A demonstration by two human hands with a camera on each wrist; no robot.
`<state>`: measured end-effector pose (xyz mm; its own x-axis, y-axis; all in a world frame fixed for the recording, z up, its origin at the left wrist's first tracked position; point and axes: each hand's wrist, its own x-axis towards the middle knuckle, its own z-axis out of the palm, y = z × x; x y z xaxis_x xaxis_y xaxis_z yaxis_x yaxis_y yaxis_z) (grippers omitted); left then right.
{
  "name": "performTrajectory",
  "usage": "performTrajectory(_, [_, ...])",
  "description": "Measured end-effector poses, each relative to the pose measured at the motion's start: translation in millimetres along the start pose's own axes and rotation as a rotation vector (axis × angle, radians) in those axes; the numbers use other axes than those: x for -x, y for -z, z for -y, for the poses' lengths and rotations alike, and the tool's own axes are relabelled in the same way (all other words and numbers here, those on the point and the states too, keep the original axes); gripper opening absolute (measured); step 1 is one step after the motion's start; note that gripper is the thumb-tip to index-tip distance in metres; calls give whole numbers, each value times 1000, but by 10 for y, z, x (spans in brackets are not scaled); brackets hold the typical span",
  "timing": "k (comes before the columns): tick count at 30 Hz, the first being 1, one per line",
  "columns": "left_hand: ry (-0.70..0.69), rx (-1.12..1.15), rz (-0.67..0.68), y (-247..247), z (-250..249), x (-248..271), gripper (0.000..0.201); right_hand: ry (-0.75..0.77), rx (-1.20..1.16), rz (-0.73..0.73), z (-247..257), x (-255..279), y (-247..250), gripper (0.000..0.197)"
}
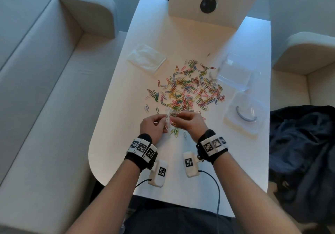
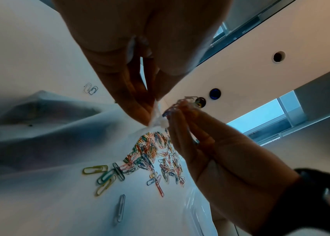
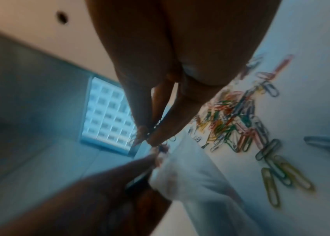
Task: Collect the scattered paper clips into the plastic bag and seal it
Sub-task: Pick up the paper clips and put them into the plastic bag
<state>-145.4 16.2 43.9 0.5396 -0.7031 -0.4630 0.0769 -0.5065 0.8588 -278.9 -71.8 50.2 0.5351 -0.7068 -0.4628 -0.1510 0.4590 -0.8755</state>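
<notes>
The person is partway through the filling step: the left hand (image 1: 153, 126) is pinching the mouth of a small clear plastic bag (image 1: 167, 120) just above the near edge of the table (image 1: 116, 143), while the right hand (image 1: 188, 123) is pinching a small bunch of clips (image 2: 177, 104) right at the bag's opening. The next move, by the look of it, is calling for the bag's mouth to be held wide enough for the bunch to drop in without snagging. Most of the job is lying ahead, since the colourful paper clips (image 1: 188, 90) are sprawling in a broad scatter just beyond the hands. How many clips are sitting in the bag cannot be told. To the right, a clear pouch (image 1: 243, 115) is holding a curved grey piece, another clear bag (image 1: 234, 72) is lying behind it, and a flat clear packet (image 1: 146, 58) is lying at the left.
</notes>
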Motion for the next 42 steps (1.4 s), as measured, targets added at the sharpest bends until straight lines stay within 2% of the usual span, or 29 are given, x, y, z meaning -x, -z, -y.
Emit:
performTrajectory(4, [-9, 6, -14, 73, -10, -24, 18, 137, 544, -94, 81, -20, -206, 14])
performTrajectory(6, [-10, 13, -8, 111, -10, -36, 18, 145, 809, -52, 135, -26, -301, 19])
performTrajectory(8, [-12, 12, 1, 145, -13, -37, 17, 138, 968, 1, 184, -33, -366, 28])
performTrajectory(11, [-18, 25, 3, 213, -13, -35, 17, 195, 1020, -10, 240, -46, -421, 21])
performTrajectory(14, [-16, 49, 8, 299, -6, -13, 18, 168, 1199, 143, 336, -61, -463, 18])
performTrajectory(16, [-23, 63, -7, 352, 17, 1, 19, 177, 1170, 184, 474, -96, -450, 20])
performTrajectory(19, [-25, 93, -44, 464, 41, 40, 19, 291, 893, 30, 689, -294, -420, 28])
performTrajectory(21, [-15, 118, -61, 552, 51, 94, 19, 355, 866, -37, 749, -552, -449, 29])
performTrajectory(23, [-13, 124, -81, 649, 67, 163, 20, 435, 1064, 42, 674, -885, -548, 35])
performTrajectory(27, [-12, 131, -138, 840, 128, 237, 19, 467, 1715, 474, 278, -1442, -824, 58])
performTrajectory(30, [-11, 175, -166, 932, 156, 243, 18, 416, 1962, 555, 36, -1641, -797, 58])
performTrajectory(35, [-25, 240, -213, 1022, 205, 172, 19, 391, 1955, 479, -147, -1565, -454, 63])
performTrajectory(39, [-22, 299, -234, 1034, 246, 138, 20, 513, 1860, 407, -292, -1373, -257, 49])
performTrajectory(42, [-1, 327, -229, 996, 265, 103, 20, 477, 1838, 404, -292, -1246, -178, 42])
